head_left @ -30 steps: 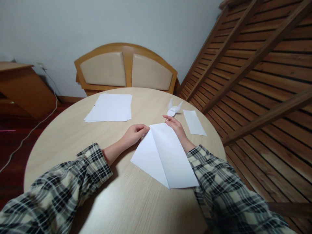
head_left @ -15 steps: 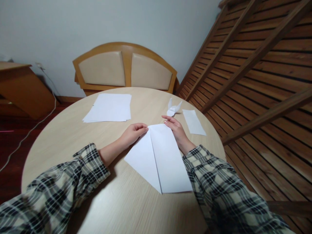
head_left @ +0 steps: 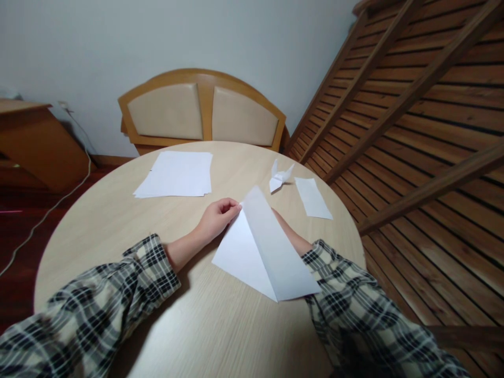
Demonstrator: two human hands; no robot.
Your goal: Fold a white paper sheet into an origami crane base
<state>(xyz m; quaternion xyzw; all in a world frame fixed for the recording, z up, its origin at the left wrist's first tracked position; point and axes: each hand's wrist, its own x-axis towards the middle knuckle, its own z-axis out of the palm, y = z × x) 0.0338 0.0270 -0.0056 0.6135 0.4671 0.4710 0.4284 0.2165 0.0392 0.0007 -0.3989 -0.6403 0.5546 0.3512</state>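
A partly folded sheet of white paper lies tilted over the near half of the table, with a diagonal flap on its left and a raised panel on its right. My left hand pinches its top left corner between thumb and fingers. Behind the raised panel is my right hand; only the wrist side of it shows, and its fingers are hidden by the paper. Just beyond the sheet stands a folded paper crane.
A stack of white paper lies at the far left of the round table. Near the right edge rests a paper strip. A padded wooden headboard stands behind, and a slatted wooden panel rises on the right.
The right panel of the paper has lifted and now covers my right hand's fingers. The sheet's lower end has swung a little to the right. My left hand keeps its pinch.
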